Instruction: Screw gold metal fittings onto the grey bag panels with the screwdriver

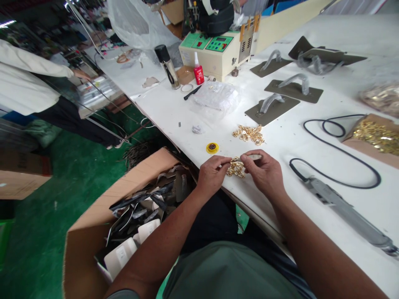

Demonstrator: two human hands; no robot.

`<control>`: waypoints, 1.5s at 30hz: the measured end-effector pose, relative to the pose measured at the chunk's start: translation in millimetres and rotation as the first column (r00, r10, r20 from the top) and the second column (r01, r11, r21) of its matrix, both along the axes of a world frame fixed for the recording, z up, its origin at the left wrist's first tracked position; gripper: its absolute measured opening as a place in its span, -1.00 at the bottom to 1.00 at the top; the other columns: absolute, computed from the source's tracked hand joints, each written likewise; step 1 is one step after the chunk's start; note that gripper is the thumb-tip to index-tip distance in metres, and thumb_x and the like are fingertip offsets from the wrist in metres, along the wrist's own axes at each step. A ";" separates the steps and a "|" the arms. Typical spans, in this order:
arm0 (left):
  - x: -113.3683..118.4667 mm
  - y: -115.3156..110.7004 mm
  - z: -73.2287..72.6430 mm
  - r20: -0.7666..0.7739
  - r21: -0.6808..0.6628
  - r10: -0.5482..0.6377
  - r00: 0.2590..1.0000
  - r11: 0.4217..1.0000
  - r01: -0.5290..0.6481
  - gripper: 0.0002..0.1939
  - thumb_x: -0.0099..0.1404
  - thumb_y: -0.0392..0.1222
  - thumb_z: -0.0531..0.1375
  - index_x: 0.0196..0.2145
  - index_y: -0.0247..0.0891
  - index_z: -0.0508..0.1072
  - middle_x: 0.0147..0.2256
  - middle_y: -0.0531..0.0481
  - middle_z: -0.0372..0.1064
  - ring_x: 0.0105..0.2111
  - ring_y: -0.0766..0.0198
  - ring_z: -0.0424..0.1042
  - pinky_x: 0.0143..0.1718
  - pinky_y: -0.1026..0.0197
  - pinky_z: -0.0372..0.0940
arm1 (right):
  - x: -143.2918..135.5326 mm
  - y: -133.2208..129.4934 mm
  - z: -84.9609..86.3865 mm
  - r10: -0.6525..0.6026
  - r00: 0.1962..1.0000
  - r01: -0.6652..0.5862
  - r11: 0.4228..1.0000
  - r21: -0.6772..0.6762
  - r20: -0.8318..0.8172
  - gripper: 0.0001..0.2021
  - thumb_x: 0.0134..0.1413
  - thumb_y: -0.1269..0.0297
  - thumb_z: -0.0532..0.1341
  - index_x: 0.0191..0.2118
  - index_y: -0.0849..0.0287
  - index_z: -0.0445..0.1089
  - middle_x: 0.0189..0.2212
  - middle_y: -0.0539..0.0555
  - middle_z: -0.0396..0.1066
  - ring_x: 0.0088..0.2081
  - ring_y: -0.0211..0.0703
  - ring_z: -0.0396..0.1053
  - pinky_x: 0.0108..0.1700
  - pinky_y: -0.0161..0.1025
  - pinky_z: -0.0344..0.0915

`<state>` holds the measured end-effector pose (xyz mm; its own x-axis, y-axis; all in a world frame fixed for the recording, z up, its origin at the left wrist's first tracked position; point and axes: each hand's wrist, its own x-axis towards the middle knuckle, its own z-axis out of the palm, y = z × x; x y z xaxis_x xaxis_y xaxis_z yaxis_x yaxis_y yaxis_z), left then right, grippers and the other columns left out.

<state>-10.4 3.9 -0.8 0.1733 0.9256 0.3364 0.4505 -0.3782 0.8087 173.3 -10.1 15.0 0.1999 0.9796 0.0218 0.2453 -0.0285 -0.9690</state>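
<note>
At the table's near edge, my left hand [212, 173] pinches a small gold metal fitting [233, 159] between thumb and fingertips. My right hand [264, 171] is closed around a short tool with a pale, rounded handle [256, 157]; its thin tip meets the fitting, and its exact kind is unclear. Just below my fingertips lies a small heap of gold fittings [236, 170], partly hidden by my hands. A larger pile of gold fittings [249, 133] sits farther back. A round yellow dish [212, 148] with dark small parts inside is left of my hands.
Dark panels with plastic-wrapped handles [272, 109] lie behind the piles. A grey electric screwdriver [346, 211] and its cord rest at right. Beyond are a red bottle [198, 71] and a cream machine [208, 52]. A carton [90, 211] stands at left; another person [29, 79] is farther off.
</note>
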 end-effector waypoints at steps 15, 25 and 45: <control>-5.8 4.7 0.4 -0.455 0.050 0.088 0.886 0.996 -0.074 -0.91 0.30 -0.29 0.35 -0.27 -0.11 0.65 -0.29 0.03 0.63 -0.14 0.11 0.52 -0.02 0.01 0.36 | 36.7 16.9 2.3 -0.159 0.877 0.196 0.980 0.035 -0.453 -0.72 0.09 0.03 0.42 -0.28 0.15 0.49 -0.52 -0.05 0.41 -0.57 -0.30 0.33 -0.49 -0.30 0.28; 17.1 29.8 15.3 -0.418 0.066 -0.069 0.906 0.992 0.106 -0.90 0.38 -0.21 0.26 -0.21 -0.16 0.61 -0.22 -0.02 0.61 -0.14 0.13 0.51 0.01 0.06 0.36 | 61.4 27.1 5.7 -0.287 0.768 0.335 0.942 -0.023 -0.572 -0.69 0.00 0.02 0.44 -0.30 0.13 0.44 -0.53 -0.05 0.38 -0.57 -0.29 0.30 -0.53 -0.29 0.24; 91.8 120.8 9.4 -0.705 0.022 -0.032 0.709 0.997 0.068 -0.81 0.44 -0.11 0.20 -0.30 -0.16 0.57 -0.18 -0.04 0.51 -0.27 0.19 0.48 -0.26 0.20 0.28 | 66.4 31.5 4.7 -0.290 0.733 0.345 0.938 -0.032 -0.615 -0.68 0.01 0.01 0.43 -0.28 0.14 0.46 -0.51 -0.05 0.39 -0.56 -0.30 0.29 -0.52 -0.29 0.24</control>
<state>81.4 124.7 8.6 0.4217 0.8963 0.1370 0.8616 -0.4432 0.2475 239.7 21.5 19.7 0.4969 0.8569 -0.1372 -0.3982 0.0846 -0.9134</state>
